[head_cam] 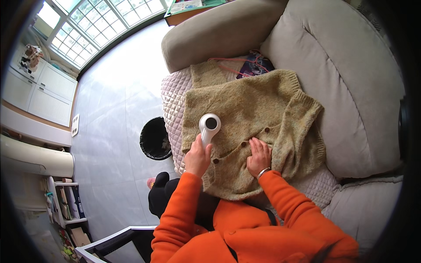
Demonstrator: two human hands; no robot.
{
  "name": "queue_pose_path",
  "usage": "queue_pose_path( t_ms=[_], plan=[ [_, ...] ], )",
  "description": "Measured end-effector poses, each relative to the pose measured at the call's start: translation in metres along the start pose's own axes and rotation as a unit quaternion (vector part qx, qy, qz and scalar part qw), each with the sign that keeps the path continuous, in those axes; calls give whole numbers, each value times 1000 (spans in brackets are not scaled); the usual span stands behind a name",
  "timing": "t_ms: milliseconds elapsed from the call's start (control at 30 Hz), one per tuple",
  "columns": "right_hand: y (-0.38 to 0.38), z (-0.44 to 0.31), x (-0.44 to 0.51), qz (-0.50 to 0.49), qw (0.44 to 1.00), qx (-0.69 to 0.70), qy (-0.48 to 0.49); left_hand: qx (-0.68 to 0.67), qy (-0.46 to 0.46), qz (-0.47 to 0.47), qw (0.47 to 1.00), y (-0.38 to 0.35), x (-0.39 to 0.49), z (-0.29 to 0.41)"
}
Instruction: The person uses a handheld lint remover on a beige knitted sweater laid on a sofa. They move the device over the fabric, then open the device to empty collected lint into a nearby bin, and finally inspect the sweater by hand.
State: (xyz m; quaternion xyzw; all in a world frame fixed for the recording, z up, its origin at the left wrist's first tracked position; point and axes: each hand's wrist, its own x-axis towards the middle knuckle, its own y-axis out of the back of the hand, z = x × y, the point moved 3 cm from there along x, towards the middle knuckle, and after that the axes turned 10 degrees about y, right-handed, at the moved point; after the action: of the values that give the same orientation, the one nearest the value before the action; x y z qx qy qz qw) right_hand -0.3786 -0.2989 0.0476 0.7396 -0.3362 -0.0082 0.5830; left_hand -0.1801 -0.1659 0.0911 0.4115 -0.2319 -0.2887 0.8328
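Note:
A tan knitted cardigan (236, 108) with dark buttons lies spread over a quilted cover on the sofa seat. The handle of a white fabric shaver (209, 126) is in my left hand (197, 158); its round head rests on or just over the knit, left of the button edge. My right hand (259, 157), with a bracelet at the wrist, lies on the cardigan beside the buttons, fingers together and slightly bent. Whether it pinches the knit cannot be told. Behind the cardigan, a pink hanger (230, 59) lies near a dark printed package (258, 64).
Grey sofa cushions (338, 85) rise behind and to the right. A black-lined bin (155, 139) stands on the floor at the left of the quilted cover (174, 108). A white-edged frame or table (115, 238) is at the lower left, near a shelf (67, 200) holding books.

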Motion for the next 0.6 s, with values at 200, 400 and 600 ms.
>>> queue_pose_path(
  t_ms=[200,400,600],
  plan=[
    [0,1,0,3,1000,-7,5,29,-17,19,999,-17,26,20],
    [2,0,1,18,1000,15,8,24,30,56,998,-6,15,-4],
    [2,0,2,13,1000,9,3,-31,55,33,997,19,-30,-30]
  ],
)
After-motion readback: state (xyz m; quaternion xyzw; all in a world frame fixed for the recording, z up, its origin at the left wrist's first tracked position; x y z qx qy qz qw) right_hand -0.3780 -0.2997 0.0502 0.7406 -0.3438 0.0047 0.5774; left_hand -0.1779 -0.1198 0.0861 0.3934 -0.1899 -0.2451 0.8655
